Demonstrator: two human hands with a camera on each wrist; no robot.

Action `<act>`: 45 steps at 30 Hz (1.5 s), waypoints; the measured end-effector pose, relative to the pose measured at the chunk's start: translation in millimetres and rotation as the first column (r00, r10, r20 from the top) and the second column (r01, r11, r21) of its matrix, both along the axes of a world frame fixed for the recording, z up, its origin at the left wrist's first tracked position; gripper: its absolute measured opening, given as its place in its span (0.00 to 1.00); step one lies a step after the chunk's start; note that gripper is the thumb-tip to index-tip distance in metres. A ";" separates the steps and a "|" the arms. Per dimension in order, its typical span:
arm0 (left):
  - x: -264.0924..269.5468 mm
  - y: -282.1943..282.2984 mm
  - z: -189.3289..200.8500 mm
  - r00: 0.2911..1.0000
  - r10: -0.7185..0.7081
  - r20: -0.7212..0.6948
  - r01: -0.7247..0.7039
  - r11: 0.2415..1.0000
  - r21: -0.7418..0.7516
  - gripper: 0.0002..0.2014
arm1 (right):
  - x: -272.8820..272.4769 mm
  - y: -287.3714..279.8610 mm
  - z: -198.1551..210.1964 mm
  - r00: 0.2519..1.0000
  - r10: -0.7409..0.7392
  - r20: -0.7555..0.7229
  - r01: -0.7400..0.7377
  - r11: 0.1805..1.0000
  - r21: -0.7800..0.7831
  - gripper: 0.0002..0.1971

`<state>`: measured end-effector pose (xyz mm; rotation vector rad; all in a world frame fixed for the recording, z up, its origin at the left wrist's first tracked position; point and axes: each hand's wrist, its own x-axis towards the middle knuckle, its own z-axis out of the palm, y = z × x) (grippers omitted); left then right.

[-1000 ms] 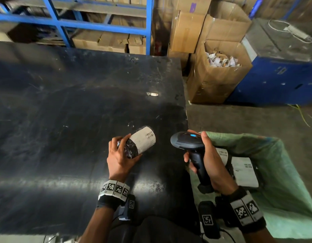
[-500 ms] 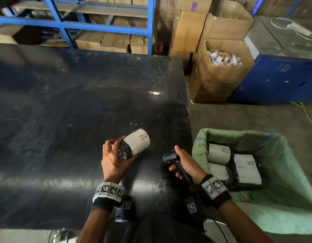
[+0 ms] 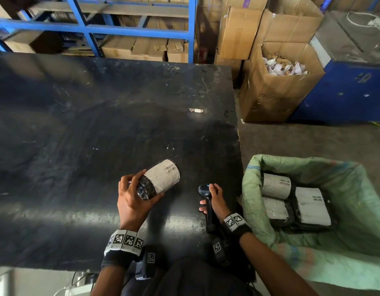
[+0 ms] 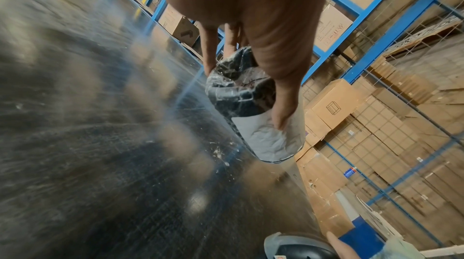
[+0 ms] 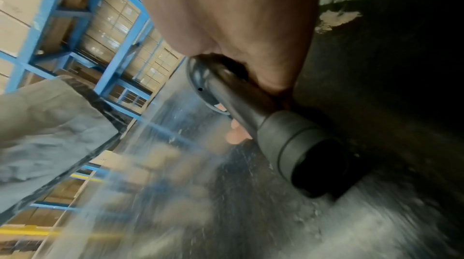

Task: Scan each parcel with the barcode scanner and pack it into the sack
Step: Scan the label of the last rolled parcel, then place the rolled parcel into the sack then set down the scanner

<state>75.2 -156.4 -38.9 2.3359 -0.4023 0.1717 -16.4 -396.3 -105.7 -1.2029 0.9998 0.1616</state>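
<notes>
Now, left hand [image 3: 132, 201]: fingers curled round the black end of a parcel [image 3: 161, 180], held over the bench [image 3: 78, 135], label end pointing away and to the right.
Right hand [image 3: 215, 199]: wrapped round the scanner [image 3: 206, 194] handle at the bench's right edge, head pointing away.
Sack [image 3: 355, 231]: green, open, on the floor just right of the bench.
Inside sack: three labelled parcels [image 3: 295, 199], lying side by side and touching.
Beyond: open box [image 3: 276, 92] of paper scraps.
</notes>
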 end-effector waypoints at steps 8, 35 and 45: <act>6.5 -18.2 10.6 0.934 -0.296 -0.198 0.288 0.955 -0.064 0.46 | -31.7 -30.3 60.8 0.912 0.402 0.080 -0.291 0.774 -0.562 0.43; -75.4 -277.2 17.3 0.563 -0.751 -0.344 0.715 0.652 -0.252 0.46 | -199.1 -253.9 159.1 0.928 0.364 0.081 -0.296 0.851 -0.434 0.42; -108.0 -334.4 -30.4 0.779 -0.591 -0.211 0.627 0.740 0.244 0.43 | -191.8 -387.9 94.8 0.960 0.229 -0.161 -0.279 0.825 -0.491 0.44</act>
